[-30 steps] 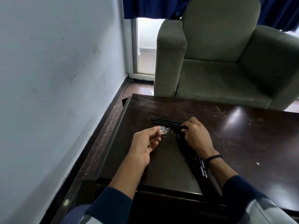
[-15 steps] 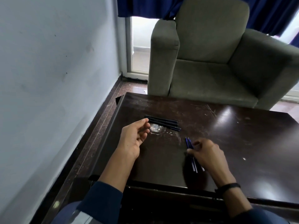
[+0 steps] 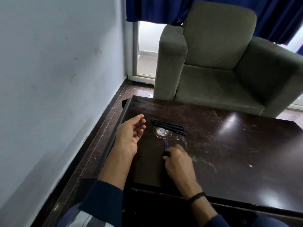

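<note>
While R hand (image 3: 177, 158) pinches blue pen (image 3: 166, 144), fingers curled round it: L hand (image 3: 131, 135) fingers loosely apart, empty, just beside pen row (image 3: 168, 126) on table (image 3: 229, 153).

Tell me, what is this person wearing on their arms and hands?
Dark blue long sleeves cover both upper arms, the left sleeve and the right sleeve, leaving the forearms bare. A thin black band circles the right wrist. No gloves.

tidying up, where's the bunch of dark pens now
In the head view the dark pens lie on the left half of the table, just right of the left hand and beyond the right hand, which holds a blue pen.
</note>
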